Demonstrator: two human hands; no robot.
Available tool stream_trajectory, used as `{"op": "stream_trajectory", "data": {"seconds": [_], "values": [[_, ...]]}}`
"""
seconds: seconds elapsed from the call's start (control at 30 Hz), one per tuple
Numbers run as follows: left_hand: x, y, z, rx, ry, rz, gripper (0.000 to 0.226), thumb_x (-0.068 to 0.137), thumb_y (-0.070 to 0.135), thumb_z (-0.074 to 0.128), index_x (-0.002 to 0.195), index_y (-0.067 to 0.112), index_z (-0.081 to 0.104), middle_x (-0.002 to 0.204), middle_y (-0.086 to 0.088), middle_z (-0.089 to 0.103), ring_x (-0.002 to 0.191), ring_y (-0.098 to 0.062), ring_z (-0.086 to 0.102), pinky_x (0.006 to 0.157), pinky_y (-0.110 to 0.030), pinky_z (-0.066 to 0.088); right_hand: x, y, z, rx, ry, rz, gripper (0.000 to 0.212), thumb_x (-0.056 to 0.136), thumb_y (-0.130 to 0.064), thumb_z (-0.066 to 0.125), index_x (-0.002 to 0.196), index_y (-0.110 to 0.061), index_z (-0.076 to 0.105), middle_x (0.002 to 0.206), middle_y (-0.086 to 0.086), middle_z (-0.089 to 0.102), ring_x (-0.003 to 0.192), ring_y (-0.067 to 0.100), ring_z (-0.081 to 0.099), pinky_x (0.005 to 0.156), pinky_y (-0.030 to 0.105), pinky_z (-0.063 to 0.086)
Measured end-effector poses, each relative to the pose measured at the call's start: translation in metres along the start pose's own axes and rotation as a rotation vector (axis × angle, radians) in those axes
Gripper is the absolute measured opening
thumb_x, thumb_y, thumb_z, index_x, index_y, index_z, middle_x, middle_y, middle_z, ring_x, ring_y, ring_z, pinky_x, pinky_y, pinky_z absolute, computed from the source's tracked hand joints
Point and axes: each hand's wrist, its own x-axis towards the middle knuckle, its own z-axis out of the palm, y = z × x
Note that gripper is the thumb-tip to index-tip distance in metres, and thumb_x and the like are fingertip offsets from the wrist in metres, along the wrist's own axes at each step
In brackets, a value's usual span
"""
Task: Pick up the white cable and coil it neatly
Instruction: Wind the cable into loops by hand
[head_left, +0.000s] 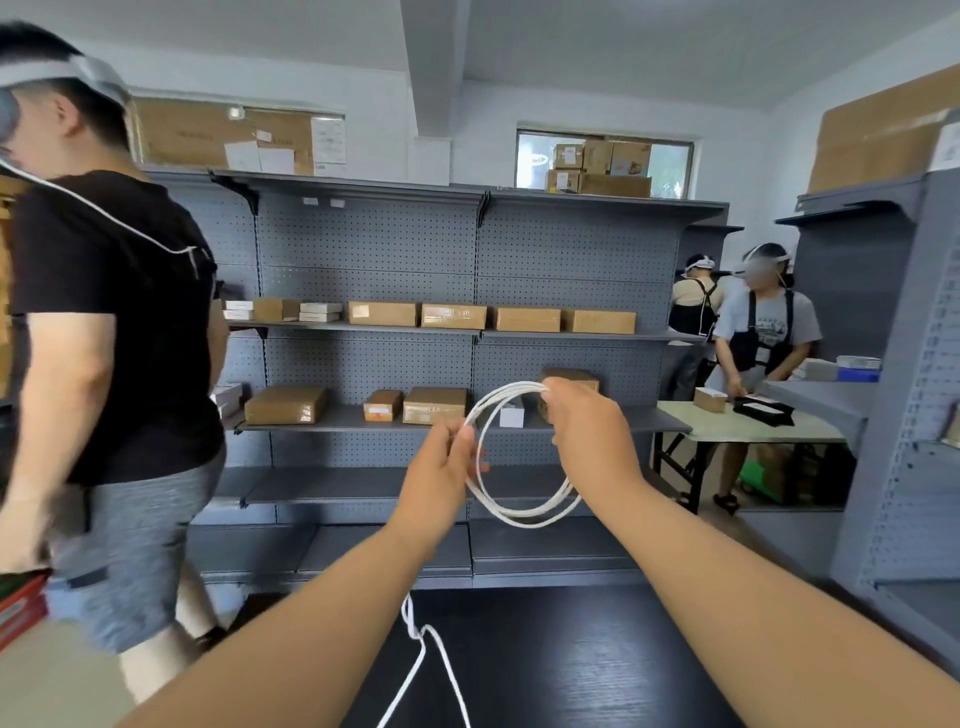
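Partly coiled, the white cable (522, 512) hangs as a few stacked, roughly round loops held in the air between both hands, in front of and above the far edge of the dark tabletop (597, 670). The right hand (587, 426) grips the top of the loops, fingers curled round the bundled strands. The left hand (441, 462) pinches the loops' left side between thumb and fingertips, the other fingers loosely bent. Judged from this, the pick-up is done and the coil is begun, with the turns lying close together. Two thin white strands (418, 649) trail from under the left forearm across the tabletop toward its near edge. They are probably the uncoiled remainder, but their join to the loops is hidden, so how much length is left to gather cannot be told. The tabletop's far edge runs close to a grey pegboard shelving unit (363, 358) carrying cardboard boxes (284, 404), and a second grey rack (904, 415) stands off the right edge. A person in a black shirt (114, 312) stands just past the far-left corner, so room for sweeping an arm is judged tightest to the left and freer above the tabletop's middle, where the hands work.
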Motion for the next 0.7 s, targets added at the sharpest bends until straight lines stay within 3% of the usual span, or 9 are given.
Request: {"op": "stream_trajectory", "data": {"seconds": [0.07,0.13,0.17,0.3,0.5,0.6,0.7], "values": [[-0.002,-0.003,0.004,-0.020,0.000,0.007,0.020,0.099,0.032,0.036,0.110,0.024,0.051,0.091,0.007,0.059,0.076,-0.010,0.066,0.073,-0.025,0.051,-0.002,0.000,0.002,0.099,0.035,0.084,0.016,0.090,-0.001,0.040,0.088,-0.001,0.056,0.080,0.014,0.053,0.084,0.035,0.056,0.063,0.031,0.036],[-0.003,-0.003,0.007,0.027,0.003,0.034,0.020,0.099,0.029,0.037,0.112,0.021,0.051,0.087,0.007,0.058,0.064,-0.001,0.063,0.066,-0.016,0.050,-0.004,0.001,0.005,0.161,0.088,0.120,0.030,0.088,0.003,0.043,0.111,-0.004,0.061,0.105,0.019,0.063,0.098,0.035,0.059,0.079,0.034,0.046],[-0.003,-0.002,0.008,0.083,0.012,0.056,0.018,0.099,0.027,0.037,0.108,0.020,0.052,0.083,0.004,0.058,0.058,0.000,0.061,0.060,-0.011,0.046,-0.005,0.001,0.007,0.200,0.109,0.147,0.031,0.089,0.002,0.043,0.113,-0.005,0.060,0.109,0.019,0.063,0.096,0.033,0.060,0.079,0.033,0.048],[0.001,0.001,0.004,0.392,0.102,0.184,0.018,0.099,0.024,0.036,0.091,0.016,0.050,0.076,-0.008,0.056,0.055,-0.007,0.053,0.054,-0.013,0.037,-0.011,0.001,0.014,0.327,0.137,0.266,0.021,0.095,-0.006,0.038,0.092,-0.006,0.059,0.090,0.017,0.061,0.070,0.021,0.056,0.048,0.013,0.037],[0.012,0.004,-0.011,0.684,-0.044,0.251,0.017,0.097,0.025,0.044,0.084,0.014,0.039,0.073,0.006,0.036,0.070,-0.016,0.037,0.058,-0.026,0.018,-0.018,0.001,0.019,0.340,0.124,0.307,0.022,0.093,-0.001,0.043,0.107,-0.003,0.059,0.085,0.009,0.058,0.084,0.034,0.065,0.067,0.035,0.049],[0.019,0.006,-0.018,0.753,-0.055,0.237,0.019,0.098,0.025,0.040,0.084,0.013,0.042,0.075,0.002,0.042,0.072,-0.019,0.042,0.059,-0.025,0.021,-0.019,0.001,0.021,0.419,0.108,0.330,0.025,0.097,-0.011,0.036,0.105,-0.006,0.060,0.080,0.005,0.056,0.073,0.026,0.062,0.055,0.027,0.043],[0.026,0.010,-0.025,0.927,-0.027,0.260,0.020,0.100,0.019,0.037,0.095,0.005,0.051,0.088,-0.009,0.052,0.075,-0.021,0.048,0.064,-0.027,0.033,-0.019,0.001,0.025,0.416,0.026,0.314,0.029,0.100,-0.017,0.030,0.103,-0.008,0.058,0.075,-0.001,0.052,0.069,0.022,0.059,0.057,0.027,0.041]]}}
